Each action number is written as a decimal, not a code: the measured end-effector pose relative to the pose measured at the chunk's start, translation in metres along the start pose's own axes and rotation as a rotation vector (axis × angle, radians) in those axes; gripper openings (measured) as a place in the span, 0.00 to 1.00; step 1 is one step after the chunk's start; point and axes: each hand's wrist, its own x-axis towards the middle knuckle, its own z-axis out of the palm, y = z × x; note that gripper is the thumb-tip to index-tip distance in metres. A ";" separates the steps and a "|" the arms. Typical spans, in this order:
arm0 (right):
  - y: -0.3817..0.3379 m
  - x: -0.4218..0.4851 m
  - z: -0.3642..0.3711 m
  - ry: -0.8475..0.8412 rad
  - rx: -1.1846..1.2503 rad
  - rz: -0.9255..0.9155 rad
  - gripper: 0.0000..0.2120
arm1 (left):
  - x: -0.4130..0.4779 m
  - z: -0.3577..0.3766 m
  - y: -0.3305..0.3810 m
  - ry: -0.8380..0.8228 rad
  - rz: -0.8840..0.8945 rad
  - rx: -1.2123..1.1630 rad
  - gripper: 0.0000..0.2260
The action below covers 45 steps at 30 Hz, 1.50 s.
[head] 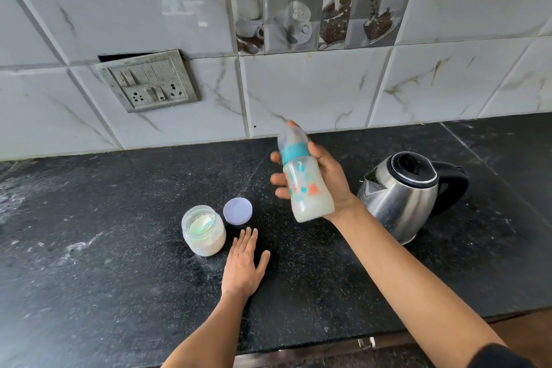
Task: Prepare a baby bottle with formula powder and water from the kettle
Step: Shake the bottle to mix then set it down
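Fingers of the right hand grip the baby bottle, tilted above the middle of the counter, just left of the kettle. The left hand lies flat, fingers straight, beside the open powder jar and its lid.

On the counter the jar stands left, its lid just right of it, the kettle far right. The right hand holds the bottle above, between lid and kettle.
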 end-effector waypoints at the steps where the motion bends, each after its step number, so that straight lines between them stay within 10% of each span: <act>1: -0.001 0.003 0.000 0.035 0.075 -0.033 0.30 | 0.000 0.000 0.000 -0.001 0.002 0.003 0.29; 7: 0.015 -0.001 0.004 0.097 -0.050 -0.041 0.24 | 0.000 0.000 0.001 -0.003 -0.009 0.001 0.29; 13: 0.007 0.013 0.008 0.170 0.052 -0.095 0.38 | -0.001 -0.001 0.001 -0.003 -0.006 -0.007 0.28; 20: -0.004 0.009 0.016 0.245 0.159 -0.112 0.15 | 0.000 0.001 0.000 0.000 0.004 -0.001 0.28; 45: 0.009 0.005 0.018 0.375 0.234 -0.125 0.15 | 0.001 0.003 -0.002 -0.002 0.004 0.000 0.29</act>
